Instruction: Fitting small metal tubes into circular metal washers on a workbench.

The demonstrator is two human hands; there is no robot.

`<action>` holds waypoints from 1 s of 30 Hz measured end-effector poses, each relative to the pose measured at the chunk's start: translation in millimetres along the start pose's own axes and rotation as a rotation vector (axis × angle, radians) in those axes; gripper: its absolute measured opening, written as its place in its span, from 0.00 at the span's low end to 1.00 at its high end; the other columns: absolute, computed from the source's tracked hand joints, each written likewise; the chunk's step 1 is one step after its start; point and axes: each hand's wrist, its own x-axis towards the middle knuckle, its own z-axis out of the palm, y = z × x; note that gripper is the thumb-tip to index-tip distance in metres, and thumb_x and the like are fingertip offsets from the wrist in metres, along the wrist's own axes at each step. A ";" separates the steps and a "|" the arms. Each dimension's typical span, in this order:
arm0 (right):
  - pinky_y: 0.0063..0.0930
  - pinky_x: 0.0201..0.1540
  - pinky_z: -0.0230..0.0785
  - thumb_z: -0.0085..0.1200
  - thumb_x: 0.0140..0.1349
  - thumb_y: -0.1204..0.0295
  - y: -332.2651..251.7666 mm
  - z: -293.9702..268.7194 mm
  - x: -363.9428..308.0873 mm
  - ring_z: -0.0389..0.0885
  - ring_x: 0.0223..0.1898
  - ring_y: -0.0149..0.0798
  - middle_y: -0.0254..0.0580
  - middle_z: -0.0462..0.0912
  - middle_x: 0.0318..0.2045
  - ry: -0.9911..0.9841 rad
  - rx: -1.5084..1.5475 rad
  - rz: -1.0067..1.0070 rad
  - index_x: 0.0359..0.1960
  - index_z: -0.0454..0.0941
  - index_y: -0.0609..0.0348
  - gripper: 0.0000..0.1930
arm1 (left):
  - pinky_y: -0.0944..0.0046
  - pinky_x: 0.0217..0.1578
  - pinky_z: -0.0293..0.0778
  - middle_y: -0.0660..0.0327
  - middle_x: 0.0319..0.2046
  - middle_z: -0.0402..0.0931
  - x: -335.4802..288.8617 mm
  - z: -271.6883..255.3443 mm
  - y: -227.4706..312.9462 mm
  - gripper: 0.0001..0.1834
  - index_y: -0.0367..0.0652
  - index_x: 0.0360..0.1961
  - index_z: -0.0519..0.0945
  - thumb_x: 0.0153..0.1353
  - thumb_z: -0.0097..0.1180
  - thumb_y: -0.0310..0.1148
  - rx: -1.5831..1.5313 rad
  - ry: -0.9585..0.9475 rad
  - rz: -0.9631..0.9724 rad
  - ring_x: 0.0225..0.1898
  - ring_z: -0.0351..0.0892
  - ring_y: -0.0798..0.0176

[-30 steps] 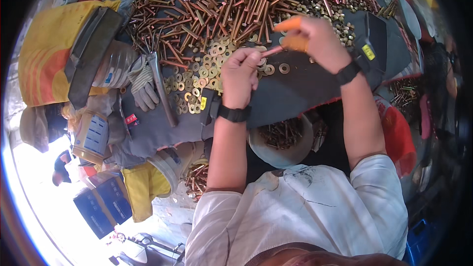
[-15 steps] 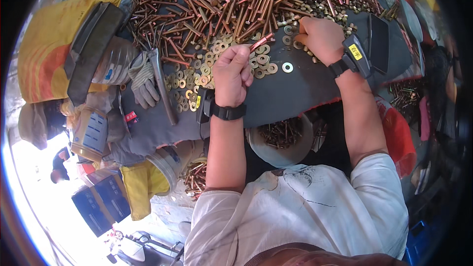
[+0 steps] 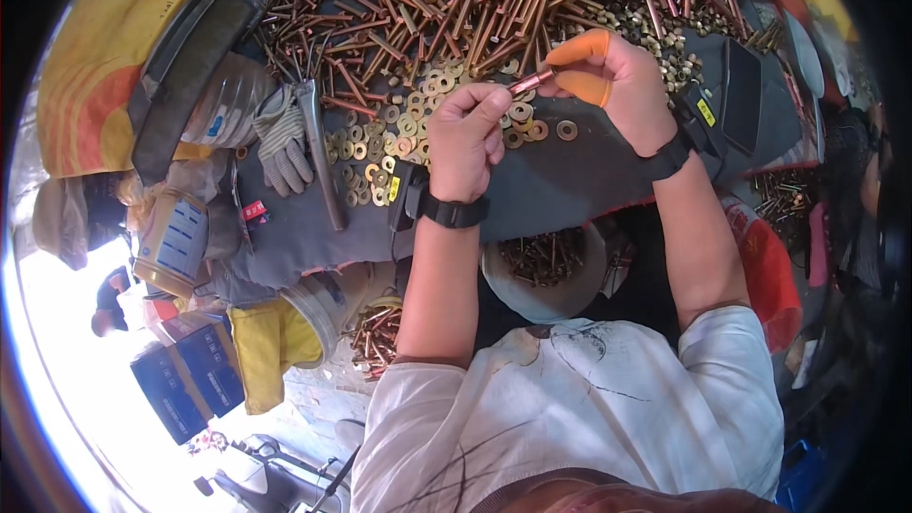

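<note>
Between the thumb and fingers of my left hand (image 3: pixel 467 138) is a copper-coloured bolt (image 3: pixel 529 84), its free end pointing up and to the right. My right hand (image 3: pixel 622 90), with orange covers on thumb and forefinger, pinches that end; whether a small nut sits between these fingertips is hidden. Flat brass-coloured washers (image 3: pixel 418 122) lie loose beside and under my left hand, and a single washer (image 3: pixel 567 130) rests below the right one. Beyond my right hand are small nuts (image 3: pixel 679 66). A large heap of copper-coloured bolts (image 3: pixel 427 9) covers the far side.
A grey knitted glove (image 3: pixel 283 152) and a metal bar (image 3: pixel 321 157) lie at the left on the grey padded table cover (image 3: pixel 560 180). A dark flat phone-like slab (image 3: pixel 741 95) is at the right. Below the table edge stands a white bucket (image 3: pixel 513 299) with bolts inside.
My right hand has come left from the nuts to the bolt's free end, its orange-covered fingers now around it. My left hand keeps the bolt nearly in place.
</note>
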 end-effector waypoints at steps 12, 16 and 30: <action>0.17 0.33 0.71 0.59 0.53 0.80 -9.5 -3.1 -0.8 0.78 0.31 0.25 0.34 0.79 0.29 0.013 -0.187 -0.060 0.36 0.79 0.62 0.08 | 0.77 0.11 0.57 0.70 0.16 0.68 1.1 0.3 -2.1 0.06 0.37 0.31 0.77 0.57 0.60 0.28 -0.030 0.003 0.030 0.11 0.60 0.79; 0.16 0.30 0.69 0.61 0.53 0.76 -17.2 0.0 -0.7 0.77 0.28 0.24 0.33 0.79 0.26 0.103 -0.465 0.226 0.36 0.79 0.62 0.09 | 0.78 0.11 0.57 0.70 0.17 0.68 -1.2 5.0 -4.0 0.06 0.37 0.31 0.77 0.57 0.60 0.28 0.028 0.022 0.063 0.11 0.59 0.79; 0.18 0.39 0.69 0.61 0.55 0.73 -4.1 -4.1 1.5 0.77 0.34 0.24 0.33 0.80 0.30 -0.001 -0.183 -0.039 0.36 0.78 0.61 0.09 | 0.77 0.12 0.54 0.70 0.16 0.65 -3.1 5.1 -1.4 0.06 0.38 0.32 0.77 0.58 0.58 0.30 0.040 0.026 0.063 0.13 0.58 0.77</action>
